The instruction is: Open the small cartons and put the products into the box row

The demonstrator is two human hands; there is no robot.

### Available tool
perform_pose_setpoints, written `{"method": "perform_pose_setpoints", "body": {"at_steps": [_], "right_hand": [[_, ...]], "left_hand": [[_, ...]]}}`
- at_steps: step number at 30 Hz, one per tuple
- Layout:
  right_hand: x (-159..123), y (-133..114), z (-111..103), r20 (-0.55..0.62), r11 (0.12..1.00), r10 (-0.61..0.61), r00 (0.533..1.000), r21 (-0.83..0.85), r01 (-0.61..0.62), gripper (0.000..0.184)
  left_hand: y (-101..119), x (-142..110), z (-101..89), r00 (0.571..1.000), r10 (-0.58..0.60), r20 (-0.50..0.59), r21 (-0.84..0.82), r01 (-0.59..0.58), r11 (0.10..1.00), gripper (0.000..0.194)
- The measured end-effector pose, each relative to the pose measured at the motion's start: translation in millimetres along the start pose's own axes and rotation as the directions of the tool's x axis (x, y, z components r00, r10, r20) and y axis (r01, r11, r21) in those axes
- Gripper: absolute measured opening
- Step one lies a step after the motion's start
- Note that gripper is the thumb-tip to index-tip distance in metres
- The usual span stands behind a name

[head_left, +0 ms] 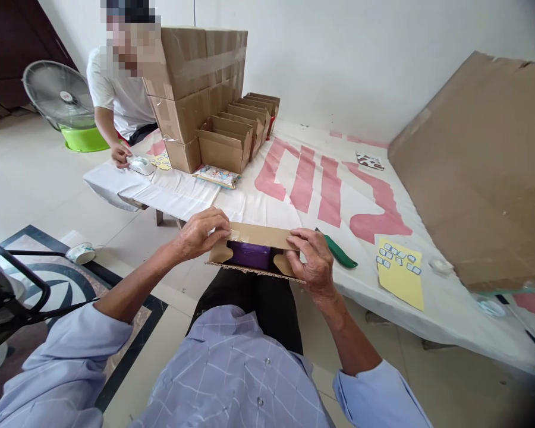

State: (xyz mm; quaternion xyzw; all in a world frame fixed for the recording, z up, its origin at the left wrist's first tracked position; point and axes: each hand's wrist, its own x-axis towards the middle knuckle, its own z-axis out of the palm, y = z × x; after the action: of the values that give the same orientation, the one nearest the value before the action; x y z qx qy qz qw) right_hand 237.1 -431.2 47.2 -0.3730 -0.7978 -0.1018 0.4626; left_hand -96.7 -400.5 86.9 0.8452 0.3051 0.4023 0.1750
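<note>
Between my hands a small cardboard box (261, 236) is tilted toward me over the table's front edge, its near side partly open. Inside it shows something purple (251, 255), whose kind I cannot make out. My left hand (205, 232) pinches the box's left upper corner, where a bit of clear tape shows. My right hand (312, 255) grips the right end, thumb at the opening and fingers over the top panel. Just right of that hand lies a green-handled tool (340, 251), perhaps a knife, its other end partly hidden.
A yellow sheet with stickers (400, 273) lies on the white cloth at right, before a large cardboard box (477, 178). Stacked cartons (196, 89) and a row of open boxes (225, 142) stand back left. Beside them a co-worker (120, 95) touches a tape dispenser (141, 165).
</note>
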Motion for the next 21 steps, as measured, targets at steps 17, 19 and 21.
{"method": "perform_pose_setpoints", "body": {"at_steps": [17, 19, 21], "right_hand": [[-0.5, -1.7, 0.8, 0.015, 1.0, 0.031, 0.999, -0.007, -0.03, 0.027], [-0.9, -1.8, 1.2, 0.018, 1.0, 0.03, 0.999, 0.0, -0.03, 0.027], [-0.8, -2.2, 1.7, 0.012, 0.999, 0.033, 0.999, 0.004, -0.033, 0.027]], "left_hand": [[1.8, -1.5, 7.7, 0.999, 0.041, -0.008, 0.144, -0.04, 0.989, 0.028], [1.9, -1.6, 8.8, 0.999, 0.037, -0.022, 0.162, -0.033, 0.986, 0.028], [0.8, -2.6, 10.3, 0.999, 0.054, 0.001, 0.196, -0.053, 0.979, 0.029]]}}
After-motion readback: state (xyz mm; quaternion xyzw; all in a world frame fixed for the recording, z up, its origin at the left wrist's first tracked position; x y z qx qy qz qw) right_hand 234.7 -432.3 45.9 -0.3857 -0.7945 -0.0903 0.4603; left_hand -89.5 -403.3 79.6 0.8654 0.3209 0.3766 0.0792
